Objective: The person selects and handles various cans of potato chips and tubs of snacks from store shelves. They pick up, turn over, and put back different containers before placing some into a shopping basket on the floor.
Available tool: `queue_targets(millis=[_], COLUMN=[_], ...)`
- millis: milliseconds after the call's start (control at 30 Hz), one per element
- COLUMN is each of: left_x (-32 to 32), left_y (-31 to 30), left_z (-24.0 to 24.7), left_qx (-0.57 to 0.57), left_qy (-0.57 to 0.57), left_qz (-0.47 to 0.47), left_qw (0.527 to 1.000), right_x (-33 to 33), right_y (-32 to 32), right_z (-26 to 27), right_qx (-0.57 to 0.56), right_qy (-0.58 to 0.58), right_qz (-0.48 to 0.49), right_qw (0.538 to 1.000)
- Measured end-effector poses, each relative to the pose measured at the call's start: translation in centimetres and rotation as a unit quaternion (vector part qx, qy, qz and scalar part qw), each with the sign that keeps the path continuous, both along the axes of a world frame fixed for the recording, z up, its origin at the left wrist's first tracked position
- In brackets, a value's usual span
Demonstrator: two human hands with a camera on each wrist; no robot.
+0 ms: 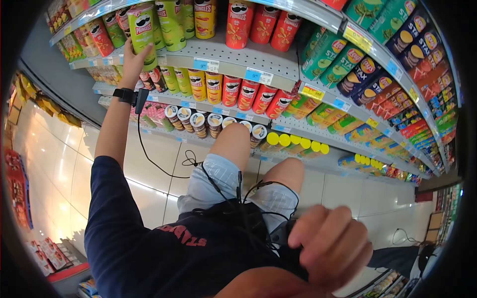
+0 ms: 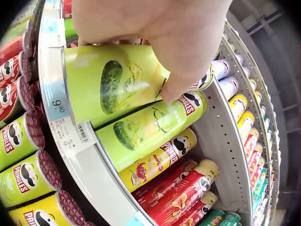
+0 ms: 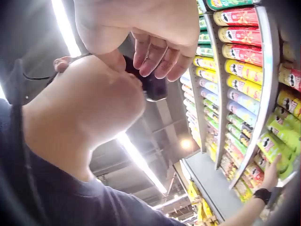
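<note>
So this person is standing at the snack shelf (image 1: 238, 58), left arm stretched way up. Their left hand (image 1: 132, 60) is wrapped around a green Pringles can (image 1: 143, 31), thumb and fingers curled on it. The can sits at the front edge of the upper shelf, touching another green can (image 2: 150, 128) just beside it, with red cans (image 1: 239, 22) further along the row. The right hand (image 1: 330, 243) hangs near the chest, fingers loosely curled with nothing in them. A black wrist strap (image 1: 122, 94) with a cable is on the left arm.
</note>
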State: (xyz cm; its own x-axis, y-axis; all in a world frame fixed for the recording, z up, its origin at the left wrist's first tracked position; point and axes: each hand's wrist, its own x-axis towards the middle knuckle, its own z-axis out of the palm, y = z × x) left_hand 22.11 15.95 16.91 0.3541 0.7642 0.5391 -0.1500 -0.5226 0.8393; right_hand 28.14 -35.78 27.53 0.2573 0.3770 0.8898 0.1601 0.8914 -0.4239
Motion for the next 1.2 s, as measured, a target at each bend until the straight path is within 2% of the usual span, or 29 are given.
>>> queue_targets(millis=[67,133,200,233,300,333,433,567,633,700,733,767,800,833,900,933,967,1033,1100,1200], left_x=[0.1,0.3,0.4,0.6,0.3,-0.1,-0.8,-1.2,-1.6,-2.1,-2.5,-3.0,-3.6,-4.1,-4.5,-4.4,-4.3,-3.9,-3.3,-2.9], left_y=[0.3,0.5,0.6,0.9,1.7,1.4,2.0,1.6,1.9,2.6,3.0,3.2,2.9,2.7,2.7,2.9,3.2,3.9,4.5,4.3], left_z=[0.7,1.0,1.1,1.0,0.7,0.9,1.0,1.3,0.9,-0.5,-1.0,-1.2,-0.9,-0.6,-0.2,-0.1,0.0,-0.3,-0.6,-0.3], left_qx=[0.007,0.015,0.03,0.043,0.046,0.013,-0.03,-0.07,-0.108,-0.114,-0.087,-0.058,-0.025,-0.03,0.021,0.012,0.003,-0.013,-0.035,-0.037], left_qy=[-0.015,-0.018,-0.023,-0.013,-0.021,-0.035,-0.063,-0.069,-0.115,-0.117,-0.083,-0.051,0.0,0.0,0.055,0.058,0.048,0.038,0.044,0.038], left_qz=[0.01,0.003,0.016,0.028,0.015,0.003,-0.025,-0.035,-0.065,-0.06,-0.086,-0.11,-0.092,-0.081,-0.116,-0.113,-0.136,-0.162,-0.162,-0.164], left_qw=[1.0,1.0,0.999,0.999,0.999,0.999,0.997,0.995,0.985,0.985,0.989,0.991,0.995,0.996,0.991,0.992,0.989,0.986,0.985,0.985], right_x=[1.6,3.6,5.1,5.3,5.4,5.4,5.5,6.7,7.6,9.2,9.3,9.5,9.4,9.4,9.0,8.7,8.4,8.3,8.2,8.5], right_y=[3.5,4.6,7.5,8.7,11.0,12.0,14.5,19.7,23.3,27.5,29.1,30.8,32.7,34.4,36.7,37.6,38.5,40.0,40.8,41.4], right_z=[-0.2,-0.1,-1.1,-1.6,-2.5,-2.6,-3.0,-4.1,-4.4,-6.3,-7.0,-7.3,-7.1,-6.9,-6.9,-7.0,-7.1,-7.4,-7.8,-8.0], right_qx=[0.019,-0.146,-0.202,-0.195,-0.266,-0.26,-0.291,-0.353,-0.399,-0.362,-0.367,-0.31,-0.248,-0.249,-0.252,-0.286,-0.293,-0.375,-0.371,-0.405], right_qy=[0.033,0.02,-0.004,-0.016,0.018,0.01,-0.049,-0.135,-0.228,-0.281,-0.284,-0.316,-0.345,-0.349,-0.403,-0.408,-0.409,-0.384,-0.379,-0.383], right_qz=[0.001,-0.027,-0.074,-0.077,-0.06,-0.062,-0.075,-0.15,-0.211,-0.271,-0.259,-0.298,-0.336,-0.324,-0.339,-0.34,-0.333,-0.326,-0.336,-0.346], right_qw=[0.999,0.989,0.977,0.978,0.962,0.964,0.953,0.914,0.863,0.846,0.847,0.846,0.841,0.844,0.812,0.797,0.798,0.778,0.779,0.755])
